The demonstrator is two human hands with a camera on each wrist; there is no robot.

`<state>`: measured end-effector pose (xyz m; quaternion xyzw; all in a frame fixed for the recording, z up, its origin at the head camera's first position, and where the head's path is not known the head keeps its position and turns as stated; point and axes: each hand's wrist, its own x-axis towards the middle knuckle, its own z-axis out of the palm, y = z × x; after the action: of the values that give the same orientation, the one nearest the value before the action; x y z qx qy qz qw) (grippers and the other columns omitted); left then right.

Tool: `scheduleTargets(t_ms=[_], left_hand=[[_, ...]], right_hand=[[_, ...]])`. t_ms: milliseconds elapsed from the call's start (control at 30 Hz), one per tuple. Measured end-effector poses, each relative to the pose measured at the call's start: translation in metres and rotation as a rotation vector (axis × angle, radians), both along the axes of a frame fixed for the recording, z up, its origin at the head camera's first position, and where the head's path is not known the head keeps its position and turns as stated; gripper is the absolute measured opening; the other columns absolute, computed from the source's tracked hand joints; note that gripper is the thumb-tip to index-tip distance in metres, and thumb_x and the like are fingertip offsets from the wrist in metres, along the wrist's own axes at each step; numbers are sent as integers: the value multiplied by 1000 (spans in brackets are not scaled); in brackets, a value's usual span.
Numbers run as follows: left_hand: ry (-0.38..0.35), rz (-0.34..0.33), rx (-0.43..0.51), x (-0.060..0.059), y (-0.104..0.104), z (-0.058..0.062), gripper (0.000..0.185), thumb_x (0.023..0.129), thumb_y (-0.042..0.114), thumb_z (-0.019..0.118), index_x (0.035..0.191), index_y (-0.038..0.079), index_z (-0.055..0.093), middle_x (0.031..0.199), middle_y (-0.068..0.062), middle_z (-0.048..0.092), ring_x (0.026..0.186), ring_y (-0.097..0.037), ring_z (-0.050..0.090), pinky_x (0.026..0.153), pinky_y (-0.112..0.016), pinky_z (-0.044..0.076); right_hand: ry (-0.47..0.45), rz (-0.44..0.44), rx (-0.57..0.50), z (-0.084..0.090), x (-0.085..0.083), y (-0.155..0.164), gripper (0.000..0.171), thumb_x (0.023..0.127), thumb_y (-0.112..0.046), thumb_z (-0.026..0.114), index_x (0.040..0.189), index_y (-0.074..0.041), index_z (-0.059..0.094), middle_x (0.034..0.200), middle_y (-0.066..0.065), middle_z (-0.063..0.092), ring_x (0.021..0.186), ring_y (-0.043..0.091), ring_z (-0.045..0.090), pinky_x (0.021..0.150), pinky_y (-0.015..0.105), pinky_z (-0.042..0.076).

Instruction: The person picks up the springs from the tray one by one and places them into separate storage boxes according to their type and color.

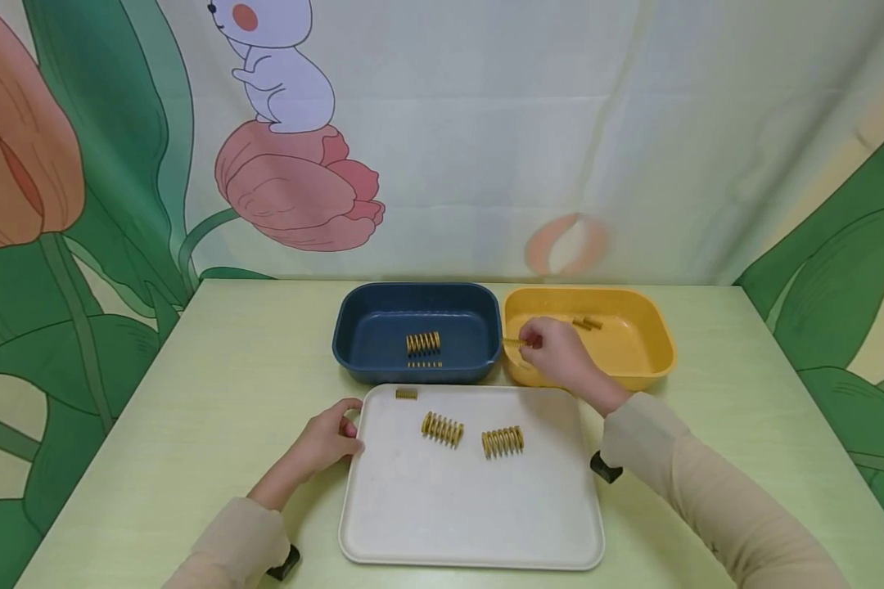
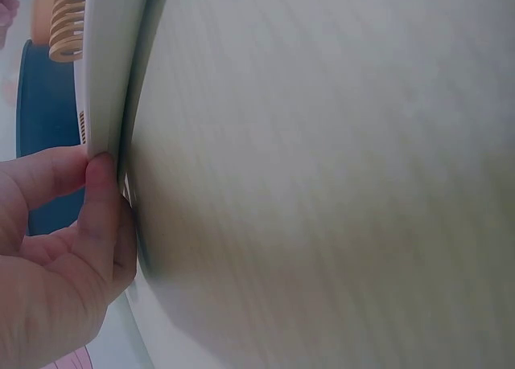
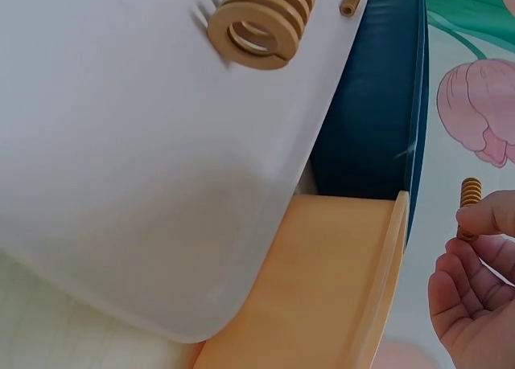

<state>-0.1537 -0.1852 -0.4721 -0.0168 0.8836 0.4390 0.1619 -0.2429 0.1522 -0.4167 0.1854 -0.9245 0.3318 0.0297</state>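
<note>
Right hand (image 1: 560, 356) sat right of centre in the head view, over the near left corner of the yellow bin (image 1: 651, 327), its grip pinched on a thin spring (image 1: 513, 341) that poked out leftward over the rim. The right wrist view showed what the head view could not: the thin spring (image 3: 470, 200) stood upright at the right edge of the frame, nipped at its lower end between thumb and fingertips (image 3: 491, 216), the other fingers loosely curled beneath.

Left hand (image 1: 331, 438), lower left of centre, held the left edge of the white tray (image 1: 471, 523) on the bench (image 1: 214, 384). The left wrist view confirmed it: thumb (image 2: 100, 200) pressed flat against the tray's rim (image 2: 109, 79), fingers curled behind.

On the tray lay two fat springs (image 1: 442, 429) (image 1: 502, 441) and a small one (image 1: 406, 393) at the far edge. The blue bin (image 1: 368, 327) held a fat spring (image 1: 423, 343) and a thin one (image 1: 423, 364). Two small springs (image 1: 586, 324) lay at the yellow bin's back.
</note>
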Motion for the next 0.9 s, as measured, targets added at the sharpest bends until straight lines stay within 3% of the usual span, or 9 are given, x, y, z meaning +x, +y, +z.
scheduleTargets(t_ms=[900], left_hand=[[14,7,18,0,-2,-5,53,79,-10,64,129,-5,48,79,-7,52,66,-16,48,61,-25,44]], right_hand=[[-81,-66,-15,-7,-12,12,10,88,0,64,95,6,66,92,20,67,83,29,58,79,40,52]])
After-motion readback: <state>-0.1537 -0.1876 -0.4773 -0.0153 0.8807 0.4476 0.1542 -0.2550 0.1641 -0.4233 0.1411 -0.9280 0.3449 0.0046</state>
